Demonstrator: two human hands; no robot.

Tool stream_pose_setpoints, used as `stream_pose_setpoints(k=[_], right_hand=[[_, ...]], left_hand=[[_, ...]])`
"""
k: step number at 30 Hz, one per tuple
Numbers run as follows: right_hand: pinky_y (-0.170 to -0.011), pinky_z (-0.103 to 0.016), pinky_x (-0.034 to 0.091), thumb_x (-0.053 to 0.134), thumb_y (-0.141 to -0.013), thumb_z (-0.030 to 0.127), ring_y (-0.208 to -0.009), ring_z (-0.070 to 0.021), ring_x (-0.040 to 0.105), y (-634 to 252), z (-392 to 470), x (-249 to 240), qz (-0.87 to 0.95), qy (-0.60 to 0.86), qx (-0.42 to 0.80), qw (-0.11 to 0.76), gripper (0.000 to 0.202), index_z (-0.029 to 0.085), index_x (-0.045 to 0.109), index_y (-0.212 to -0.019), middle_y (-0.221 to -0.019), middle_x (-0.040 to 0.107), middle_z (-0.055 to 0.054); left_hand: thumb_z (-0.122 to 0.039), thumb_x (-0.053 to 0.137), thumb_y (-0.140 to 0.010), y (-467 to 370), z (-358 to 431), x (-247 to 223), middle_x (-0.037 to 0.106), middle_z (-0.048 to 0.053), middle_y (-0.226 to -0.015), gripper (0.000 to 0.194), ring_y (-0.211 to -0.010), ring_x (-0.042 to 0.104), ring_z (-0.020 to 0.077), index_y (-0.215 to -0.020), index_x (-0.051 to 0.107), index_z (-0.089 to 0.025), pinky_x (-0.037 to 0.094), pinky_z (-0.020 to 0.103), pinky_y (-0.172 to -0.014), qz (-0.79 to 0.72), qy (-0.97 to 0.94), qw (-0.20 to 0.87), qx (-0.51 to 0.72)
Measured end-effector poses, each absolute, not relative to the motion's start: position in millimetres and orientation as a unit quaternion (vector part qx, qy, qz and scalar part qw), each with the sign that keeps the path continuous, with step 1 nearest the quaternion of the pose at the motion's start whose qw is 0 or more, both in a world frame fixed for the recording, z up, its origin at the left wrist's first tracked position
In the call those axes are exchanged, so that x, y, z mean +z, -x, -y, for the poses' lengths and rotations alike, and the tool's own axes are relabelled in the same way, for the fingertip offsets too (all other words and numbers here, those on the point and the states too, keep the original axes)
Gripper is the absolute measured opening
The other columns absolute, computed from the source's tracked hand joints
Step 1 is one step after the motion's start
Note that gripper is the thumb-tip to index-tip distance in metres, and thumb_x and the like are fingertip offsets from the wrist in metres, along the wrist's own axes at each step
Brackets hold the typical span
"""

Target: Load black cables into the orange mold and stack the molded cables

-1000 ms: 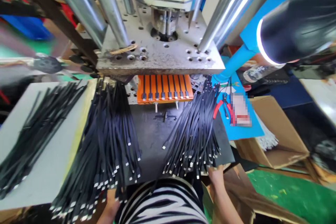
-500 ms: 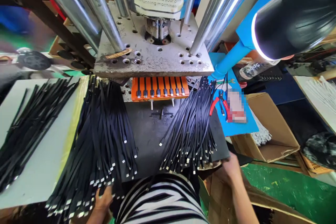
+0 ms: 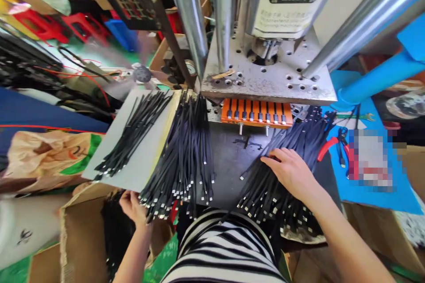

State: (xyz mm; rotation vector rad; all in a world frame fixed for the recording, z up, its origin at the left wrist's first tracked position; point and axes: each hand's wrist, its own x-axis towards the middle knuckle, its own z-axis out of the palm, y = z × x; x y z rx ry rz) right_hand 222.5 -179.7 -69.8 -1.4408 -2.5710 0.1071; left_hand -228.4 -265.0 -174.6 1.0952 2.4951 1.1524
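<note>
Near the lower edge of the white board, my left hand is beside the connector ends of the middle cable bundle; its fingers are bent, and what they hold, if anything, is hidden. My right hand rests over the right bundle of flat black cables, thumb and fingers partly curled; whether a cable is between them cannot be made out. Several black cables lie side by side in the orange fixture under the metal press plate. A smaller black bundle lies on the white board.
Red-handled pliers lie on a blue mat at the right. Below the left hand is a cardboard box with black contents. A spinning fan stands behind the board. Steel columns rise around the press.
The view has turned left. My right hand has moved from the table's right edge onto the right cable bundle. My left hand has shifted from beneath the middle bundle to its left, by the board.
</note>
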Motion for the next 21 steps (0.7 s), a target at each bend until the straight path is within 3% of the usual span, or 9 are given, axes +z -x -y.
stream_pose_setpoints(k=[3, 6, 8, 10, 12, 15, 18, 21], right_hand=[[-0.071, -0.033, 0.034, 0.056, -0.085, 0.006, -0.078, -0.0195, 0.052, -221, 166, -67, 0.899, 0.437, 0.006, 0.02, 0.026, 0.021, 0.073, -0.097, -0.089, 0.063, -0.007], [-0.071, -0.033, 0.032, 0.057, -0.082, 0.005, -0.076, -0.0193, 0.052, -223, 163, -69, 0.907, 0.421, 0.0, 0.011, 0.025, 0.022, 0.072, -0.093, -0.086, 0.062, -0.006], [-0.07, -0.033, 0.032, 0.057, -0.081, 0.004, -0.077, -0.0194, 0.053, -226, 163, -72, 0.908, 0.418, 0.0, 0.01, 0.026, 0.022, 0.071, -0.092, -0.086, 0.062, -0.006], [-0.07, -0.033, 0.032, 0.055, -0.082, 0.005, -0.077, -0.0194, 0.053, -232, 164, -77, 0.908, 0.419, 0.003, 0.013, 0.027, 0.023, 0.071, -0.095, -0.086, 0.062, -0.006], [-0.068, -0.032, 0.031, 0.053, -0.085, 0.007, -0.077, -0.019, 0.054, -240, 163, -82, 0.905, 0.425, 0.007, 0.021, 0.026, 0.023, 0.07, -0.098, -0.085, 0.062, -0.005], [-0.065, -0.031, 0.03, 0.05, -0.09, 0.013, -0.074, -0.0179, 0.055, -258, 159, -86, 0.895, 0.444, 0.01, 0.03, 0.024, 0.024, 0.07, -0.098, -0.082, 0.061, -0.003], [-0.063, -0.031, 0.029, 0.046, -0.092, 0.017, -0.072, -0.0179, 0.056, -275, 154, -87, 0.886, 0.461, -0.005, 0.042, 0.027, 0.025, 0.071, -0.094, -0.078, 0.061, -0.003], [-0.062, -0.032, 0.031, 0.041, -0.094, 0.019, -0.07, -0.0188, 0.057, -286, 152, -84, 0.886, 0.459, -0.032, 0.066, 0.032, 0.025, 0.072, -0.094, -0.077, 0.062, -0.004]], left_hand=[[-0.039, 0.04, -0.082, 263, 252, -160, 0.045, -0.002, -0.076, 0.025, -0.063, 0.05, 0.0124, -0.095, 0.039, -0.018, 0.047, 0.027, -0.06, -0.834, -0.256, -0.004, 0.489], [-0.042, 0.046, -0.078, 274, 246, -134, 0.05, -0.002, -0.074, 0.031, -0.063, 0.054, 0.0144, -0.097, 0.044, -0.017, 0.05, 0.031, -0.067, -0.808, -0.253, -0.042, 0.53], [-0.044, 0.048, -0.082, 266, 237, -114, 0.06, 0.003, -0.079, 0.034, -0.076, 0.061, 0.0191, -0.1, 0.052, -0.016, 0.052, 0.037, -0.083, -0.795, -0.378, -0.005, 0.475], [-0.047, 0.045, -0.087, 250, 224, -96, 0.066, 0.012, -0.107, 0.042, -0.105, 0.061, 0.0244, -0.111, 0.058, -0.015, 0.045, 0.043, -0.101, -0.755, -0.549, 0.075, 0.352], [-0.049, 0.039, -0.092, 228, 209, -83, 0.051, 0.015, -0.14, 0.053, -0.133, 0.045, 0.0271, -0.131, 0.051, -0.015, 0.033, 0.048, -0.114, -0.701, -0.658, 0.15, 0.228], [-0.053, 0.034, -0.096, 192, 192, -77, 0.024, 0.017, -0.158, 0.066, -0.148, 0.021, 0.0287, -0.149, 0.029, -0.015, 0.018, 0.056, -0.119, -0.664, -0.713, 0.189, 0.125], [-0.058, 0.039, -0.094, 158, 190, -82, 0.015, 0.022, -0.159, 0.08, -0.149, 0.012, 0.0316, -0.154, 0.012, -0.013, 0.021, 0.057, -0.118, -0.653, -0.732, 0.167, 0.1], [-0.058, 0.04, -0.095, 127, 193, -90, 0.015, 0.027, -0.157, 0.086, -0.148, 0.012, 0.0345, -0.155, 0.002, -0.011, 0.028, 0.057, -0.116, -0.635, -0.752, 0.141, 0.107]])
